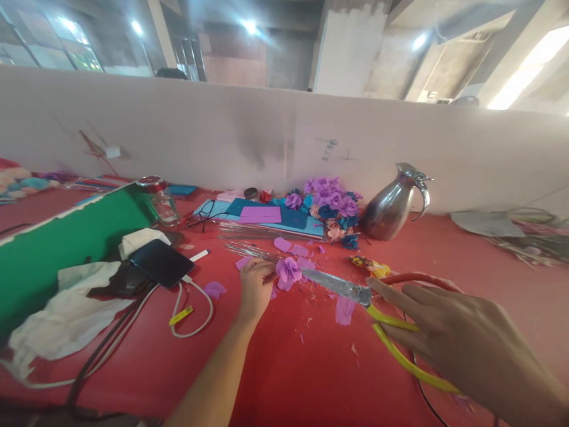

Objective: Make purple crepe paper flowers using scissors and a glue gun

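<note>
My left hand [254,286] is closed in a pinch on a small purple paper flower [288,272], held just above the red table [288,367]. My right hand [462,338] grips a pair of scissors [355,292] with yellow and red handles. The scissors' metal blades point left, and their tip reaches the flower. Purple paper scraps [344,309] lie under and around the blades.
A bunch of purple and blue paper flowers [329,204] stands by the back wall, next to a steel jug [391,204]. Coloured paper sheets [260,214] and thin wires lie behind. At left are a phone [162,262], cables, white cloth, a glass jar [162,201] and a green board [66,237].
</note>
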Tool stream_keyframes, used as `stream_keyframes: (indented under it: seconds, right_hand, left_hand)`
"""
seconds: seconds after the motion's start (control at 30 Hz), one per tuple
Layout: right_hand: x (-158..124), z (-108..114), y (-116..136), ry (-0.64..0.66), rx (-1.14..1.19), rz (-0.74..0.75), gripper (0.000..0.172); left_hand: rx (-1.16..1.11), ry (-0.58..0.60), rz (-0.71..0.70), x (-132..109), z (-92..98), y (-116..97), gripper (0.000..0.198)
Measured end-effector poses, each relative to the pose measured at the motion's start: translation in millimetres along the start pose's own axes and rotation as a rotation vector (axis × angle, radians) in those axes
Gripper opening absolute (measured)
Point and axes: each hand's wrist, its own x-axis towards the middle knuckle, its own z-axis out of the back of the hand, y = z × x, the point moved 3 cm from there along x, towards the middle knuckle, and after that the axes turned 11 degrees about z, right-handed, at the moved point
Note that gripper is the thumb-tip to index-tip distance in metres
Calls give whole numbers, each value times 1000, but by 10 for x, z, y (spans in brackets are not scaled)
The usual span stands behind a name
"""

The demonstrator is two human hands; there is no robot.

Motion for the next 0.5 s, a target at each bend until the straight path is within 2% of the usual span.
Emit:
stream_keyframes:
  seconds: [0.07, 0.2, 0.37, 0.5]
  right_hand:
    - [-6, -19, 17, 53, -48, 90, 32]
    - [-30, -49, 4, 97, -87, 124, 24]
    - [-17, -36, 14, 86, -82, 164, 22]
    - [18, -5, 25, 82, -78, 167, 27]
  left_hand:
    - [3, 7, -2, -1, -2, 0, 24]
    - [1, 27, 4, 1, 0, -8, 26]
    - [7, 44, 8, 0, 2, -15, 27]
    - [29, 50, 13, -2, -4, -6, 25]
